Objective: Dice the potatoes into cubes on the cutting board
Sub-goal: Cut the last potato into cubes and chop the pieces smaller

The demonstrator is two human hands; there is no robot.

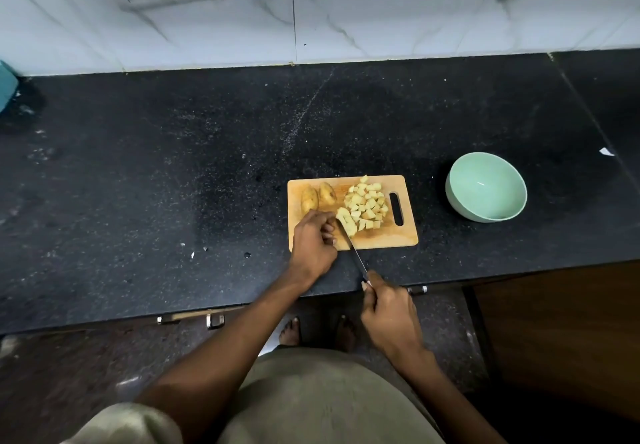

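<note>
Potato strips are steadied under a knife (351, 247) on a wooden cutting board (408, 235) at the frame's centre.

Pale yellow cubes (367, 205) are heaped toward the board's handle slot; two unpeeled potatoes (309, 198) lie at its upper left. The strips (346, 222) are pinned by the curled left hand (314, 241), while the handle is gripped in the closed right hand (389, 312). A mint bowl (486, 187) is seen at right.

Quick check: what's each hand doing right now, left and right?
Left hand: curled on the cutting board, steadying the potato strip.
Right hand: closed around the knife handle.
</note>
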